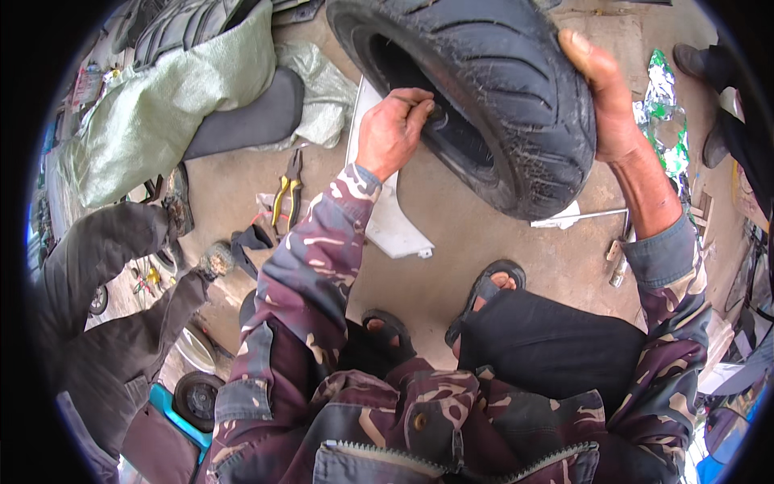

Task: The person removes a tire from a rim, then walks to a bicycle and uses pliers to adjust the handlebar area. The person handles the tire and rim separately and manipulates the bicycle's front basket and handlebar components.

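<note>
A worn black tire (520,89) is held up and tilted in front of me, its hollow inner side facing left. My right hand (603,97) grips it from the right, thumb against the tread; the other fingers are mostly hidden behind the rubber. At the rim of the tire's opening my left hand (393,133) is closed, thumb and fingertips pinched together. Whatever the pinch holds, if anything, is too small to make out. Below the left hand a curved white panel (395,226) lies on the floor, partly covered by that hand and forearm.
Yellow-handled pliers (288,189) lie left of my forearm. A pale green woven sack (173,101) and a dark padded piece (250,117) are at the far left. Another person's dark-trousered legs (105,282) are close on the left. Shiny green-silver wrapping (663,121) lies at right.
</note>
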{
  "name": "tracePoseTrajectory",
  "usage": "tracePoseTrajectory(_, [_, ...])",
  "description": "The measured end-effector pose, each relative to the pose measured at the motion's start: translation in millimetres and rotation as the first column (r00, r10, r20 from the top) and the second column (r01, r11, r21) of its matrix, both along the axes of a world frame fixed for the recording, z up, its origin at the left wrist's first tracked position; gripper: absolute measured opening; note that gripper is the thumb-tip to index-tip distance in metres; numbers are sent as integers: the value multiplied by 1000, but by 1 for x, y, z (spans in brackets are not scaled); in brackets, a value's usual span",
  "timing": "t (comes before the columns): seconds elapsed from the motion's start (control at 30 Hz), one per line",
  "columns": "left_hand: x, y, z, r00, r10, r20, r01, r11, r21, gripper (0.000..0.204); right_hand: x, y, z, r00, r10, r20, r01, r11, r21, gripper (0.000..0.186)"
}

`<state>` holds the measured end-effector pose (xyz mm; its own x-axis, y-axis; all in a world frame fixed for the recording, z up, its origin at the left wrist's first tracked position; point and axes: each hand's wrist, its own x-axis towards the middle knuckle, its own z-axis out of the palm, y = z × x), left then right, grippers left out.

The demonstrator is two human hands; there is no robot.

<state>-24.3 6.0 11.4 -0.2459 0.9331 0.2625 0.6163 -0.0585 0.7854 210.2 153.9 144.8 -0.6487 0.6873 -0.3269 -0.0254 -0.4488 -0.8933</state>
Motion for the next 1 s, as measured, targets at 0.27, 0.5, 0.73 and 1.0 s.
tracePoseTrajectory(0.27, [-8, 5, 34, 999, 17, -41, -17, 1000, 6, 13, 5, -2, 2, 998, 45, -51, -47, 998, -34, 64])
tracePoseTrajectory(0.5, [17, 13, 34, 1000, 28, 13, -28, 1000, 0, 8, -11, -11, 21, 990, 65, -126, -74, 995, -74, 53])
tracePoseTrajectory(0.73, [-2, 2, 31, 977, 132, 167, -153, 981, 121, 9, -8, -3, 15, 999, 27, -30, -27, 1000, 4, 60])
tracePoseTrajectory(1.0, [-13, -8, 32, 999, 32, 31, -32, 999, -12, 18, 8, 16, 1, 992, -106, -64, 102, 993, -61, 59])
